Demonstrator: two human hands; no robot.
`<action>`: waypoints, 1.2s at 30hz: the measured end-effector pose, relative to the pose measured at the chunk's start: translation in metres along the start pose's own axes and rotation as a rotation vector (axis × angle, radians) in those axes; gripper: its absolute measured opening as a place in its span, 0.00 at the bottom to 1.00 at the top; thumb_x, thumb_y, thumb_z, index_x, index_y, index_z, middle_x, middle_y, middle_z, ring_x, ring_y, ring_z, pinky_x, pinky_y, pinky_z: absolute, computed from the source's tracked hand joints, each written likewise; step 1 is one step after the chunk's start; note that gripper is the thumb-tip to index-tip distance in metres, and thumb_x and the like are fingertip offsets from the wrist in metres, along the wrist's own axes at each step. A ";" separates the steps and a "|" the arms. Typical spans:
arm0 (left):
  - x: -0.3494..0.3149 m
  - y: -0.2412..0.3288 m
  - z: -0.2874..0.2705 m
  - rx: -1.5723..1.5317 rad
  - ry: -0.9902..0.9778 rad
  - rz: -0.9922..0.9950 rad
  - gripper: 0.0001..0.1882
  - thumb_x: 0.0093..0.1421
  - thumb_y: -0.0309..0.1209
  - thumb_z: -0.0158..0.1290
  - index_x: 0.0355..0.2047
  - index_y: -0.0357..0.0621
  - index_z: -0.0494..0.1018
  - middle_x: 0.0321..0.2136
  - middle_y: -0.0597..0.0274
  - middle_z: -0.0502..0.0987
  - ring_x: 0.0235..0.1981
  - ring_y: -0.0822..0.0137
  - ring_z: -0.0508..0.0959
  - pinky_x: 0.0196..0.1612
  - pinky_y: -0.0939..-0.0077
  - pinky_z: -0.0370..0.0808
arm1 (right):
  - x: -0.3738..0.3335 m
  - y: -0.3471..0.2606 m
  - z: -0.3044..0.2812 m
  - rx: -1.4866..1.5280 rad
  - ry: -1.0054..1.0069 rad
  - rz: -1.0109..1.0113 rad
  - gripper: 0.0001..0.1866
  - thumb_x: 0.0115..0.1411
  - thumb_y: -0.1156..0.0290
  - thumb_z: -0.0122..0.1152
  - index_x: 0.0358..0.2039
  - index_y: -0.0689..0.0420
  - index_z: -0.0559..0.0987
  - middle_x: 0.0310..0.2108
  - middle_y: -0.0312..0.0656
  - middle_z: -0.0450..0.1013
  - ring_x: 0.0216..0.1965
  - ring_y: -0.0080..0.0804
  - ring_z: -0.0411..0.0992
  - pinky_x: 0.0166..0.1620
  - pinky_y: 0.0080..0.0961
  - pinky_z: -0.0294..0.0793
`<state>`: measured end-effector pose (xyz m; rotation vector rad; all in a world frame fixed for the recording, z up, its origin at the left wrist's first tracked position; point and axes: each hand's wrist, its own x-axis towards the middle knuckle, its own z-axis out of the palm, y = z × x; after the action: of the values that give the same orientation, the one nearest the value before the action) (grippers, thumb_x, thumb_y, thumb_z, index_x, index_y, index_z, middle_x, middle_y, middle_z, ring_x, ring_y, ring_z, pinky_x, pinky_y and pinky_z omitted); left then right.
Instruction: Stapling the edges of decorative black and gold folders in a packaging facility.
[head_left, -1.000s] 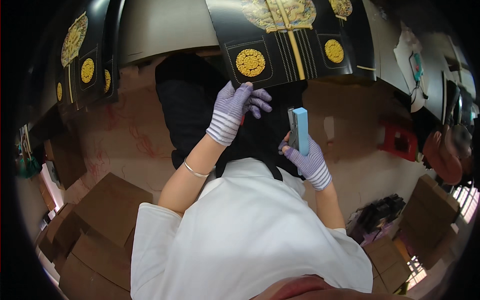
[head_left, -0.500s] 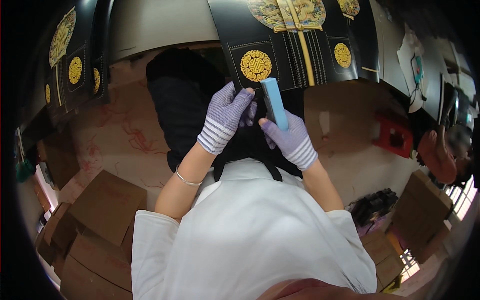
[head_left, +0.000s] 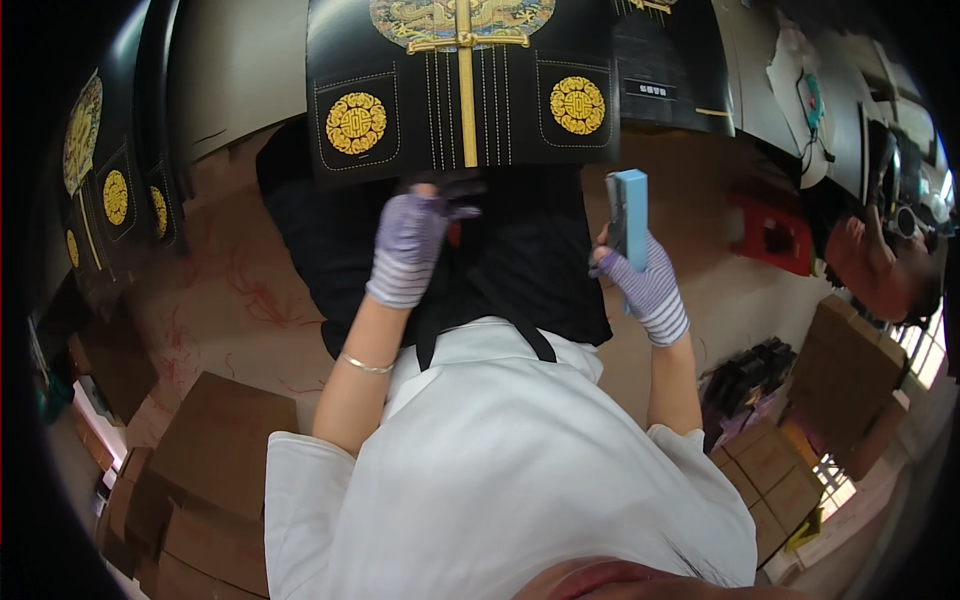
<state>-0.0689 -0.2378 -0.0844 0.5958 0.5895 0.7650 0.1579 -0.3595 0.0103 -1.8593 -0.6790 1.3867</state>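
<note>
Both of my hands wear purple-and-white striped gloves with some bare fingertips. My right hand (head_left: 643,280) is closed round a light-blue stapler (head_left: 632,220), held upright with its grey metal side facing left. Just below the near edge of a black printed bag (head_left: 415,110), my left hand (head_left: 415,235) has its fingers stretched out and apart, slightly blurred, with nothing visible in them. Gold round emblems, a gold centre strip and a dragon medallion decorate the bag, which lies over the table edge. Whether my left fingertips touch that edge is unclear.
Another black printed bag (head_left: 670,70) lies beyond on the right, and more hang at the left (head_left: 115,170). Cardboard boxes (head_left: 225,430) stand on the floor at left and right. A red stool (head_left: 770,232) and another person's arm (head_left: 868,250) are at the right.
My hands have moved apart, the right one rightward with the stapler, the left one slightly left. The view has shifted, so the black bag appears further left.
</note>
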 end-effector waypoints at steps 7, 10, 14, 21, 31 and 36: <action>0.035 -0.001 0.061 -0.040 0.221 -0.171 0.14 0.59 0.33 0.52 0.35 0.30 0.72 0.33 0.49 0.77 0.33 0.61 0.79 0.33 0.77 0.76 | 0.016 0.025 0.000 0.102 0.249 -0.152 0.14 0.54 0.68 0.62 0.37 0.60 0.70 0.28 0.36 0.70 0.30 0.23 0.70 0.37 0.20 0.72; 0.031 0.001 0.064 -0.063 0.266 -0.147 0.11 0.59 0.29 0.50 0.34 0.29 0.72 0.31 0.48 0.78 0.30 0.61 0.79 0.31 0.77 0.76 | 0.026 0.030 -0.006 0.308 0.155 -0.053 0.15 0.54 0.67 0.62 0.38 0.61 0.70 0.29 0.37 0.70 0.31 0.23 0.71 0.38 0.20 0.72; 0.027 -0.002 0.069 -0.050 0.267 -0.138 0.11 0.59 0.29 0.50 0.34 0.29 0.73 0.31 0.48 0.78 0.31 0.61 0.79 0.31 0.77 0.76 | 0.023 0.012 0.020 0.264 -0.009 -0.075 0.15 0.55 0.66 0.62 0.37 0.60 0.70 0.30 0.37 0.70 0.30 0.23 0.71 0.37 0.19 0.72; 0.018 -0.025 0.048 0.406 0.184 -0.032 0.11 0.58 0.28 0.52 0.38 0.31 0.73 0.31 0.53 0.78 0.28 0.67 0.77 0.33 0.78 0.74 | 0.022 0.002 0.039 0.280 0.016 0.170 0.12 0.56 0.65 0.61 0.30 0.61 0.72 0.16 0.33 0.67 0.19 0.19 0.67 0.23 0.19 0.68; 0.022 0.102 -0.028 -0.344 0.196 0.009 0.28 0.58 0.50 0.46 0.48 0.38 0.66 0.46 0.54 0.70 0.48 0.60 0.70 0.50 0.69 0.67 | -0.022 0.055 -0.099 0.426 0.305 -0.169 0.18 0.54 0.65 0.58 0.41 0.61 0.69 0.35 0.41 0.69 0.37 0.29 0.69 0.44 0.26 0.70; -0.011 0.028 -0.018 -0.146 0.213 0.094 0.29 0.58 0.49 0.48 0.51 0.40 0.64 0.49 0.58 0.68 0.49 0.65 0.68 0.51 0.67 0.66 | 0.010 0.047 -0.053 0.578 0.147 -0.099 0.20 0.51 0.66 0.60 0.43 0.60 0.69 0.36 0.36 0.67 0.31 0.21 0.66 0.33 0.15 0.67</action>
<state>-0.1003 -0.2257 -0.0751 0.4115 0.6980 0.9595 0.2112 -0.3923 -0.0240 -1.4254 -0.2510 1.2061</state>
